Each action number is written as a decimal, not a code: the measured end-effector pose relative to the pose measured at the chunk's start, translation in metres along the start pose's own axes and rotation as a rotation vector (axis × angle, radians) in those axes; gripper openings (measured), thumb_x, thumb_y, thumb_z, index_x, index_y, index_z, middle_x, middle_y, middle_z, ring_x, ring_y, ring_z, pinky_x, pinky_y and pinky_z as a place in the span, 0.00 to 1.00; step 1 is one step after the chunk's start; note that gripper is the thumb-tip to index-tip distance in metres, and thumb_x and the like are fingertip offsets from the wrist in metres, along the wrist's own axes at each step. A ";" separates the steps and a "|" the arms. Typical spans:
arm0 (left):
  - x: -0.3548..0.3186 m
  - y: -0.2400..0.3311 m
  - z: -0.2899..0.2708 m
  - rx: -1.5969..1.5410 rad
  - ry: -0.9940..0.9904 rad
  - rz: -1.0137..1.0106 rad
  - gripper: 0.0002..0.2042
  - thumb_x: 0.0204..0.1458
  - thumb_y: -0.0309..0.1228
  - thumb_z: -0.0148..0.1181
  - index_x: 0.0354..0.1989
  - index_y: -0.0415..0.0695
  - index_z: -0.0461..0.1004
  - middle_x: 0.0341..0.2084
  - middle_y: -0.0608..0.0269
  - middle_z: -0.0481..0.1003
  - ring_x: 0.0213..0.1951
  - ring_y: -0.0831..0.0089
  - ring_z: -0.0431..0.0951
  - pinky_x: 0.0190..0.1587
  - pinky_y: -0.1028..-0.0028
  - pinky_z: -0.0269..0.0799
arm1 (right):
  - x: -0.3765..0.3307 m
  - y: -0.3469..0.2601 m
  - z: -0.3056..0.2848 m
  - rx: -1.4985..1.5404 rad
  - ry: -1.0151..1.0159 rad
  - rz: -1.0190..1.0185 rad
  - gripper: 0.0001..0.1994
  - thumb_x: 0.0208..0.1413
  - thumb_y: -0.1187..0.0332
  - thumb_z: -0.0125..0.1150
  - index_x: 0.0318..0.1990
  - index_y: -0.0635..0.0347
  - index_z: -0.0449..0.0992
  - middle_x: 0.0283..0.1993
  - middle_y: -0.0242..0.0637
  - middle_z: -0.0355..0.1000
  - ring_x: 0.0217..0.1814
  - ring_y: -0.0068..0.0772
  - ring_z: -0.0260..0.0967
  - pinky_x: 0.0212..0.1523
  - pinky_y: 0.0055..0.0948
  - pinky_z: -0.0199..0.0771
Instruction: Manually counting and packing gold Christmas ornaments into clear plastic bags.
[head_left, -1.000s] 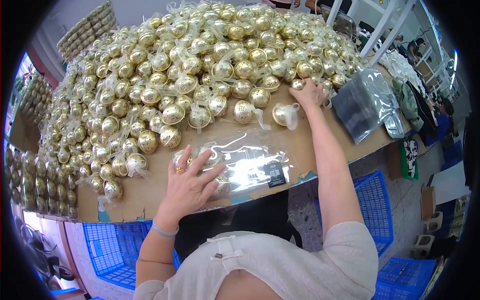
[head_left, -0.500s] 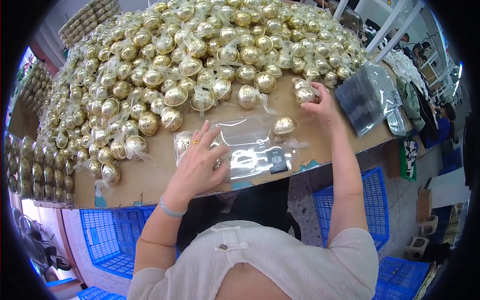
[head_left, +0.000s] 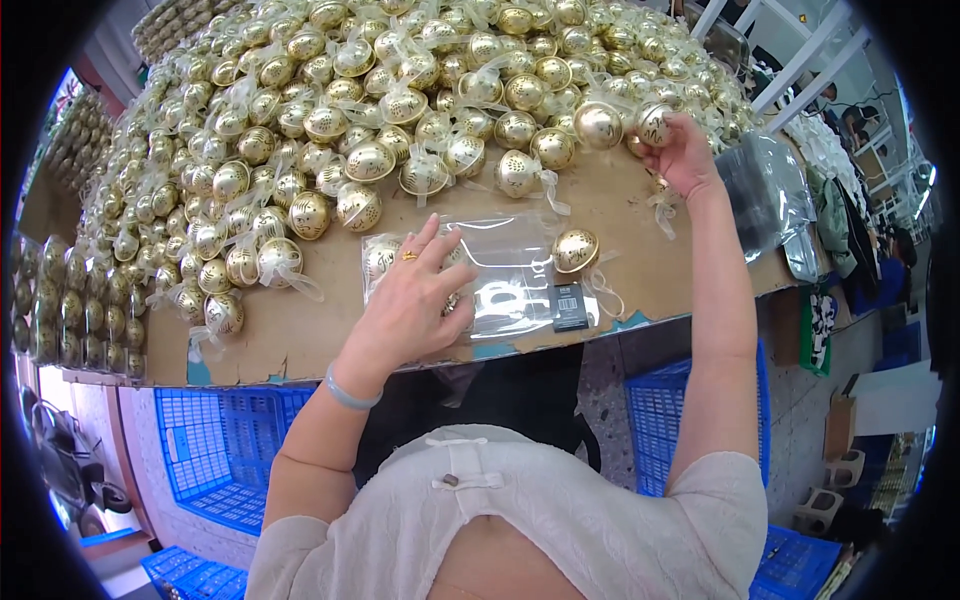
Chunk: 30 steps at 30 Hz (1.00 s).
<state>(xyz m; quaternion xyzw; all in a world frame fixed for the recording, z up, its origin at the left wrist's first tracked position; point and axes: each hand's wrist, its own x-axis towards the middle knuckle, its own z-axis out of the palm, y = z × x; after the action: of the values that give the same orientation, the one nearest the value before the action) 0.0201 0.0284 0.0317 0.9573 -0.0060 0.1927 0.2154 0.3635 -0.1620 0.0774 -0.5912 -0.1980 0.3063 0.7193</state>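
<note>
**Right hand lifts to the bell heap while the left pins the bag**

Since a second ago the right hand [head_left: 680, 150] has risen from the cardboard to the edge of the heap, and one gold bell [head_left: 576, 250] now lies alone just beside the clear plastic bag [head_left: 515, 270], where no bell lay then. Nearest the body, the left hand [head_left: 415, 300] lies flat with fingers spread wide on the left part of that bag, pressing it to the cardboard tabletop [head_left: 300, 345]; at least one bell shows through the film under the fingers. A small dark label [head_left: 570, 305] sits at the bag's near right corner.

Farther out, the right hand is curled around a gold bell [head_left: 655, 122] at the heap's right side, fingers closed on it, with a white ribbon [head_left: 662, 205] trailing below the wrist.

As a judgement: the heap of gold bells [head_left: 400, 110] is piled loosely and their ribbons cross, so pulling one out could drag neighbours along and send them rolling toward the table's near edge and the blue crates [head_left: 220, 450] below. The lone bell is round and unrestrained, so a nudge of the bag might set it rolling. The bag is slick; if the left palm eases, it may slide.
</note>
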 end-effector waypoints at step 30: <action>-0.007 0.005 0.002 0.078 -0.056 -0.012 0.27 0.47 0.32 0.50 0.59 0.50 0.55 0.56 0.59 0.62 0.61 0.53 0.55 0.60 0.50 0.47 | -0.136 0.125 0.094 -0.696 -0.196 -0.307 0.31 0.35 0.79 0.68 0.52 0.60 0.66 0.46 0.31 0.68 0.43 0.22 0.66 0.44 0.22 0.68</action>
<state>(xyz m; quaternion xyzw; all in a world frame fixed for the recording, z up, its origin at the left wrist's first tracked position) 0.0140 0.0231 0.0298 0.9700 0.0011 0.1647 0.1790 0.1770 -0.1710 -0.0123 -0.7311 -0.4440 0.1646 0.4911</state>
